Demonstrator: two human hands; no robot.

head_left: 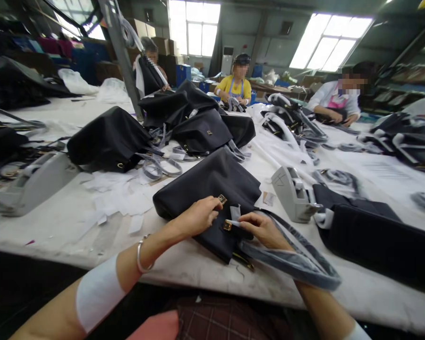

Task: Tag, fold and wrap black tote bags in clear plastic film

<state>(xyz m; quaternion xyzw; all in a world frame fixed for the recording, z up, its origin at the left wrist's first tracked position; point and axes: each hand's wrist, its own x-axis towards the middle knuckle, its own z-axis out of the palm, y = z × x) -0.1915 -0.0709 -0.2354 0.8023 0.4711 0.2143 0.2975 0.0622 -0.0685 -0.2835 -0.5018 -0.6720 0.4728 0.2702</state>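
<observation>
Two hands at black handbag (205,184), lying flat on worktop (184,269), lower centre. Left hand (198,217) pressing bag steady, fingers curled, not gripping; right hand (264,230) fingers pinching white strip (233,223) beside brass clasp (227,225).

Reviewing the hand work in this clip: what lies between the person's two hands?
In the head view, the left hand and right hand have a black bag between them, with a gold clasp and a white paper tag on it.

My left hand (198,217) curved downward at lower centre, my right hand (264,230) pinched just beside it (my left forearm (156,243) and right forearm (322,309) slanted up from the bottom edge).
</observation>
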